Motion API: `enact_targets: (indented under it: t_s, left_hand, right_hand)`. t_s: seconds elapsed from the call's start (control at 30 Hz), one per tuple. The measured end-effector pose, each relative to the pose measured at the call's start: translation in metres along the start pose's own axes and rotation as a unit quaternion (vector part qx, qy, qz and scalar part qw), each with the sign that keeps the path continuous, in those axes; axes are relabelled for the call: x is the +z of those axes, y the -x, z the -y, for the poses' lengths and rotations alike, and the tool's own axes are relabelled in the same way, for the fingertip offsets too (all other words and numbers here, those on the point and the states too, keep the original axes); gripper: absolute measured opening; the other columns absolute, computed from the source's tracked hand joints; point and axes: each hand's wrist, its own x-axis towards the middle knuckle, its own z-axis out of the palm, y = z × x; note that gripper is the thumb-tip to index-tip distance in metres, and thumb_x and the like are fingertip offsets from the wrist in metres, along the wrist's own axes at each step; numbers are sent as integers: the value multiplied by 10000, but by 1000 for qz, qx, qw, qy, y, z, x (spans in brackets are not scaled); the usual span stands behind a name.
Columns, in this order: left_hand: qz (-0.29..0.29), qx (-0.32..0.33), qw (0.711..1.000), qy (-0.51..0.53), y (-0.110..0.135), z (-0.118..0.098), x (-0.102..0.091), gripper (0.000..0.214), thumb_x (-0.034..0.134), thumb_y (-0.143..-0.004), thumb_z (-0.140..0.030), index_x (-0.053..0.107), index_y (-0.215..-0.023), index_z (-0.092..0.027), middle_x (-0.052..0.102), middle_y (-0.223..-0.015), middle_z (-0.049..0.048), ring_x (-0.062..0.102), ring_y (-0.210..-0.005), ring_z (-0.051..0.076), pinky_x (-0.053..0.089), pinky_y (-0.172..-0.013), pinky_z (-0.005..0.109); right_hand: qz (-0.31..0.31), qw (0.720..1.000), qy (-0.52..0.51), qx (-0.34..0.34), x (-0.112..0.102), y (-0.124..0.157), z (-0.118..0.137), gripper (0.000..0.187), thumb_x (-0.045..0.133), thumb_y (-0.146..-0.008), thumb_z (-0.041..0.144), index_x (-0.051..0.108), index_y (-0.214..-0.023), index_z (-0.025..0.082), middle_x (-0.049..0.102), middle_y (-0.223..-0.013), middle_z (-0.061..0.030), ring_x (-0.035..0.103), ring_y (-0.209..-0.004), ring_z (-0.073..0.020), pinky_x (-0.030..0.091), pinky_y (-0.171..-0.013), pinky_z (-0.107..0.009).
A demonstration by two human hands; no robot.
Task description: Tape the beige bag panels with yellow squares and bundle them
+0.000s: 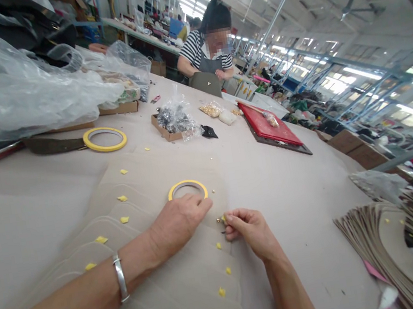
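Observation:
A fanned row of beige cut pieces [174, 295] lies on the table, each marked with small yellow tape squares [222, 292]. My left hand [178, 222] presses flat on the upper pieces, fingers spread, just below a small yellow tape roll [187, 185]. A silver bangle [120, 278] sits on that wrist. My right hand [250, 229] pinches a tiny gold stud with a yellow bit [222, 219] at the edge of a piece. A few loose gold studs [213, 192] lie beside the roll.
A larger yellow tape roll [104, 138] and a brown strap [54, 144] lie at the back left under plastic bags [16, 90]. A box of hardware [170, 123], a red mat [270, 126] and a person in a striped shirt [200, 51] are beyond. Stacked curved beige pieces [385, 246] lie right.

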Motion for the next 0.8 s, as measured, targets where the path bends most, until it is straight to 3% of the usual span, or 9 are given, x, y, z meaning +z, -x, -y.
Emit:
enact_targets:
  t_s: [0.1, 0.27, 0.5, 0.57, 0.67, 0.8]
  left_hand:
    - [58, -16, 998, -26, -2, 3, 2, 115, 459, -885, -100, 520, -910, -194, 575, -864, 37, 549, -797, 223, 395, -607, 322]
    - [74, -28, 997, -16, -4, 2, 1, 127, 433, -902, -118, 526, -945, -193, 586, -902, 43, 557, -848, 229, 421, -623, 323]
    - [73, -30, 997, -3, -5, 4, 0, 149, 423, -899, -106, 525, -959, -198, 591, -919, 34, 553, -846, 222, 438, -649, 331]
    - [52, -44, 998, -7, -6, 9, 0, 151, 402, -915, -121, 523, -970, -192, 595, -935, 37, 550, -864, 220, 449, -678, 335]
    - [22, -101, 994, -32, -9, 18, 0, 156, 382, -931, -139, 526, -976, -177, 604, -934, 45, 549, -885, 224, 459, -701, 340]
    - [29, -123, 990, -57, -10, 25, 0, 176, 388, -912, -103, 539, -982, -161, 615, -925, 61, 542, -888, 229, 462, -714, 338]
  right_hand:
    - [-10, 1000, 18, 5, 1, 2, -5, 407, 730, -673, 491, 661, -769, 102, 610, -593, -5, 570, -498, -87, 511, -545, -212]
    - [-43, 993, 109, -33, 13, 2, -5, 303, 647, -756, 423, 655, -771, 120, 592, -580, 7, 524, -462, -79, 436, -484, -196]
    - [-79, 944, 288, -139, 24, 2, -3, 190, 553, -805, 297, 665, -712, 174, 585, -556, 19, 502, -507, -88, 402, -515, -201]
    - [-81, 949, 280, -118, 23, 1, -6, 167, 549, -810, 308, 660, -842, 188, 565, -528, 37, 489, -462, -93, 403, -471, -200]
    - [-85, 975, 199, -53, 18, 0, -9, 324, 577, -797, 377, 555, -1070, 204, 546, -537, 67, 498, -409, -115, 404, -379, -209]
    - [-50, 992, 108, -45, 11, 3, -13, 279, 597, -791, 434, 585, -902, 179, 574, -612, 29, 552, -489, -122, 444, -412, -216]
